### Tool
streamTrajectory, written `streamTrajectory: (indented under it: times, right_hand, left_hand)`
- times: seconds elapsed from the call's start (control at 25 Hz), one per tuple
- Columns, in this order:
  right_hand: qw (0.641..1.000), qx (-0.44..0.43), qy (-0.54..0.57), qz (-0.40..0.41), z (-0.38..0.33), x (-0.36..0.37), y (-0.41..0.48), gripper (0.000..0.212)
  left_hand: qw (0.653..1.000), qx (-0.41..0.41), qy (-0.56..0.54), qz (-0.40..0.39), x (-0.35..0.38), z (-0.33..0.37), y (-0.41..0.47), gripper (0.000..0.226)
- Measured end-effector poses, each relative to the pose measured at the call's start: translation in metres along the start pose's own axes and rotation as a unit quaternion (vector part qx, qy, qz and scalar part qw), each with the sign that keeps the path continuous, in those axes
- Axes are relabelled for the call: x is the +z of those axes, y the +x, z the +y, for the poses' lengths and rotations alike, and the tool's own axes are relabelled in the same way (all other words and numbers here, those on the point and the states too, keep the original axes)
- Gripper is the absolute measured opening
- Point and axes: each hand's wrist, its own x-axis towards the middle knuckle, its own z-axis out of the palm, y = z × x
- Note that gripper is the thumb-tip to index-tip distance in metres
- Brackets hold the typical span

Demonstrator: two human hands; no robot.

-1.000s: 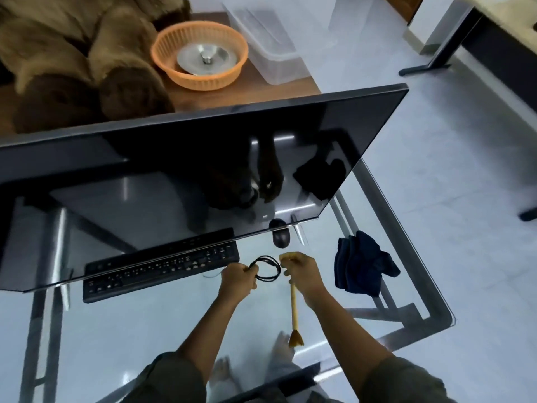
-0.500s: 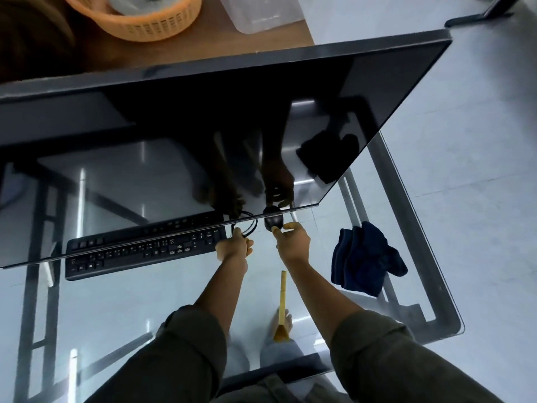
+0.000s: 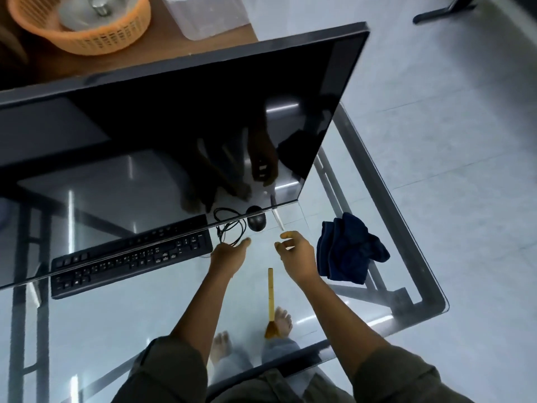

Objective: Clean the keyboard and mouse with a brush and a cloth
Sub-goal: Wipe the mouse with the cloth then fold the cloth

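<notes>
Both hands have drawn back from the mouse (image 3: 256, 221) and its coiled cable (image 3: 229, 228), which half a second ago they were touching at the monitor's lower edge; the view has shifted a little too. Now the left hand (image 3: 229, 255) hovers palm-down with fingers loosely extended, its tips just beside the cable loop, though whether they touch it I cannot tell. The right hand (image 3: 296, 251) floats above the glass with thumb and fingers gently curved and a gap between them, gripping nothing. Each forearm reaches forward from a rolled sleeve, the two roughly parallel. Between them the brush (image 3: 270, 292) lies on the desk (image 3: 116, 330), handle toward the mouse and bristles toward the person. The dark blue cloth (image 3: 345, 251) sits crumpled just right of the right hand, and the keyboard (image 3: 130, 257) lies to the left, partly under the overhanging monitor (image 3: 174, 112). One risk is that the left hand snags the loose cable while pulling away and drags the mouse across the slick glass. Another is that the right wrist knocks the brush handle, sending it toward the near edge, since nothing on the glass would stop it.
</notes>
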Motion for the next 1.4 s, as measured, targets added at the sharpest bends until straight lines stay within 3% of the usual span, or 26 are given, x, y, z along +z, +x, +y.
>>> streamTrajectory:
  times: [0.12,0.24,0.44,0.52,0.64,0.72,0.8,0.92,0.96,1.04,1.12,1.2,1.32,1.4]
  right_hand:
    - [0.997,-0.028,-0.032,0.071,0.021,-0.040,-0.018,0.015]
    - [0.979,-0.053,-0.108,0.163,0.054,-0.077,-0.029,0.021]
    - [0.977,0.006,-0.147,0.151,0.100,-0.112,-0.032,0.046]
    - [0.977,0.005,-0.149,0.151,0.111,-0.116,-0.029,0.039]
    - [0.976,-0.004,-0.124,0.178,0.113,-0.124,-0.026,0.010]
    - [0.978,0.045,-0.027,0.204,0.118,-0.132,-0.022,0.006]
    - [0.954,0.113,0.127,0.248,0.119,-0.137,-0.022,0.007]
    - [0.844,0.219,0.329,0.362,0.111,-0.145,-0.032,0.012]
    - [0.827,0.231,0.341,0.383,0.107,-0.145,-0.038,0.014]
    - [0.870,0.173,0.279,0.368,0.105,-0.135,-0.046,0.012]
    - [0.944,0.091,0.183,0.261,0.104,-0.119,-0.052,0.009]
    - [0.984,0.050,0.061,0.157,0.107,-0.102,-0.049,0.015]
    - [0.989,0.018,-0.099,0.112,0.101,-0.082,-0.046,0.056]
    - [0.978,0.029,-0.160,0.128,0.099,-0.074,-0.044,0.067]
  left_hand:
    - [0.982,0.102,0.159,-0.004,0.017,0.004,-0.026,0.060]
    - [0.962,0.194,0.189,-0.023,0.059,0.019,-0.045,0.050]
    - [0.934,0.227,0.265,-0.078,0.135,0.032,-0.072,0.059]
    - [0.928,0.240,0.280,-0.062,0.151,0.032,-0.077,0.052]
    - [0.928,0.259,0.264,-0.046,0.160,0.031,-0.074,0.036]
    - [0.925,0.255,0.275,-0.052,0.161,0.032,-0.072,0.033]
    - [0.926,0.241,0.283,-0.058,0.158,0.037,-0.070,0.025]
    - [0.936,0.256,0.239,-0.034,0.156,0.056,-0.064,0.041]
    - [0.936,0.274,0.220,-0.018,0.157,0.065,-0.061,0.046]
    - [0.934,0.295,0.202,0.002,0.161,0.083,-0.053,0.052]
    - [0.930,0.293,0.221,-0.009,0.169,0.097,-0.044,0.053]
    - [0.923,0.291,0.252,-0.025,0.175,0.104,-0.038,0.046]
    - [0.924,0.288,0.250,-0.034,0.181,0.111,-0.035,0.037]
    - [0.939,0.266,0.212,-0.057,0.179,0.116,-0.034,0.035]
